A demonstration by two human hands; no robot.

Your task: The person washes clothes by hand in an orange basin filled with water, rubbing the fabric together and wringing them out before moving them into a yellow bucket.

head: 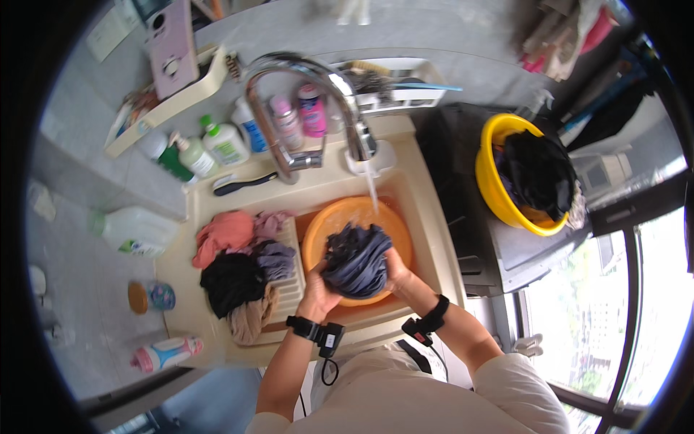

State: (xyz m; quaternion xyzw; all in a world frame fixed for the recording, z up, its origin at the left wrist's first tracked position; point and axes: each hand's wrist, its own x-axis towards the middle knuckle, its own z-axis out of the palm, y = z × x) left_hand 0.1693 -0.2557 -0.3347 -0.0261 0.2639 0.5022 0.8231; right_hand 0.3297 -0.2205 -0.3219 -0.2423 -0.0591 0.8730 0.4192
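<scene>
My left hand [320, 287] and my right hand [397, 271] hold a bunched dark blue-grey cloth [358, 266] between them, over an orange plastic basin [317, 230]. The basin stands in the cream sink [434, 260]. Water runs from the chrome faucet [339, 87] into the basin, just behind the cloth. To the left, on and beside the ribbed washboard part [290, 295], lie a coral cloth [230, 233], a black cloth [233, 282], a beige cloth [252, 320], a grey-purple cloth [275, 260] and a pinkish cloth [271, 223].
A yellow basin [488, 187] heaped with dark clothes stands on the dark surface at right. Several bottles, among them a green-capped one [225, 144], line the sink's back edge near a brush [244, 183]. A large jug [141, 230] and a pink bottle [168, 353] are at left.
</scene>
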